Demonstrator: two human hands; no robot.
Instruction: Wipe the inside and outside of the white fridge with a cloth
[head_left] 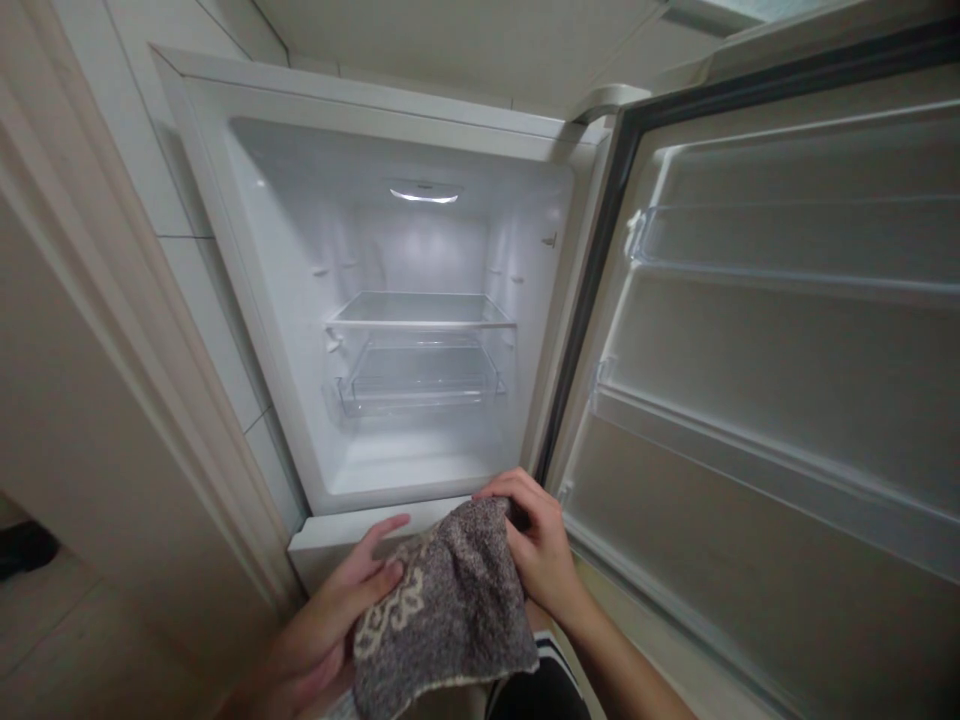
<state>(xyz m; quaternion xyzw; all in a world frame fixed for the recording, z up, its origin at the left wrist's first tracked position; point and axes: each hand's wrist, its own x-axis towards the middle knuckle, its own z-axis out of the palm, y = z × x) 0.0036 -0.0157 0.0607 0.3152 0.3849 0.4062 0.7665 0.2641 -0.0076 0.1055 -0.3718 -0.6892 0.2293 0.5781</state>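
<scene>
A greyish-brown cloth point(472, 600) with a cream pattern hangs between my two hands, in front of the open fridge point(390, 510). My left hand point(341, 605) grips its left side, thumb on top and index finger stretched out past the edge. At the upper right corner, my right hand point(536, 535) has its fingers curled round the fabric. Both hands are just below the fridge's bottom front edge. Part of each hand's fingers is hidden by the cloth.
Inside the fridge are a glass shelf point(424, 310), a clear drawer point(420, 380) and a lit lamp point(424, 193). The fridge door point(765, 350) stands wide to the right, with clear door racks point(795, 275). A door frame point(142, 330) and tiled wall point(202, 290) are close on the left.
</scene>
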